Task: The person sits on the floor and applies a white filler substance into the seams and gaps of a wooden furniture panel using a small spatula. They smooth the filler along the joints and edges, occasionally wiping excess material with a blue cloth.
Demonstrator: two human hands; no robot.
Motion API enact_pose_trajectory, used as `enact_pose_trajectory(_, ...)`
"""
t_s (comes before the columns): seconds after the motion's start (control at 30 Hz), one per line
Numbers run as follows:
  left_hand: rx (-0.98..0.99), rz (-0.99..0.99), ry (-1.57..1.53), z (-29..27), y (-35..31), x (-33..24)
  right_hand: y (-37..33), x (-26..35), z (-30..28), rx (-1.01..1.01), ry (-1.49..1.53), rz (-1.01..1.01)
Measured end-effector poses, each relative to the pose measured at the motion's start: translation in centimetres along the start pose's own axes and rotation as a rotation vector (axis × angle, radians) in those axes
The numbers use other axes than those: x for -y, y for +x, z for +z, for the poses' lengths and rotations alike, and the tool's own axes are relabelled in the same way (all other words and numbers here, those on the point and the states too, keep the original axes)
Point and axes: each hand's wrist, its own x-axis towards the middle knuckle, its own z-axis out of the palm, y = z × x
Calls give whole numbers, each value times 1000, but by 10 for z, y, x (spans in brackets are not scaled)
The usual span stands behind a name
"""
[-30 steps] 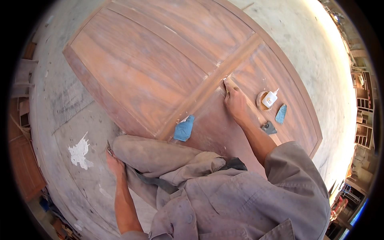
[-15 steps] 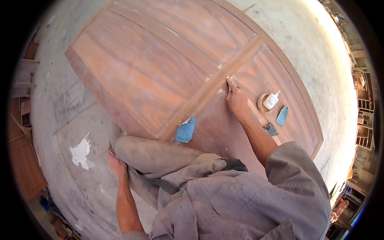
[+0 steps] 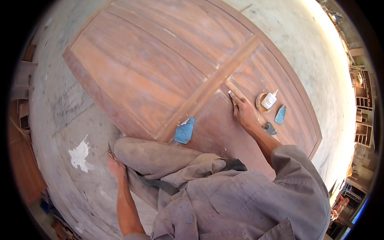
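Observation:
A large reddish-brown wooden panel door point(image 3: 160, 68) with raised frame strips lies flat in front of me. My right hand point(image 3: 245, 113) is closed on a small thin piece with a pale tip and a yellowish side, mostly covered by my fingers. Its fingertips press near the strip between two panels, below the wide crossbar point(image 3: 224, 76). Low beside my bent knee, my left hand point(image 3: 116, 166) is closed round a thin dark tool point(image 3: 110, 149), whose kind I cannot make out.
A white squeeze bottle point(image 3: 268, 101) stands in a round tub point(image 3: 260, 105) on the door. Nearby lie a blue sandpaper piece point(image 3: 280, 115) and a grey scrap point(image 3: 270, 129). More blue sandpaper point(image 3: 185, 131) rests by my knee. A white splotch point(image 3: 81, 156) marks the concrete floor.
My right hand has drawn back toward me along the strip, away from the crossbar, and the pale tip now shows. My left hand has barely moved.

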Motion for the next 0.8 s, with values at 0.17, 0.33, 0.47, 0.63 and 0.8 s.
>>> enact_pose_trajectory(0.17,32,48,-60,3,0,4,22,9,5,-42,-39,-35)
enact_pose_trajectory(0.33,-9,64,-38,4,2,8,18,11,7,-41,-56,-53)
enact_pose_trajectory(0.47,39,29,-20,0,-4,6,21,12,10,-70,-32,-51)
enact_pose_trajectory(0.63,48,40,-75,-8,-7,-12,32,20,5,-87,-11,-43)
enact_pose_trajectory(0.8,10,95,-15,-2,-3,0,21,14,13,-92,0,-75)
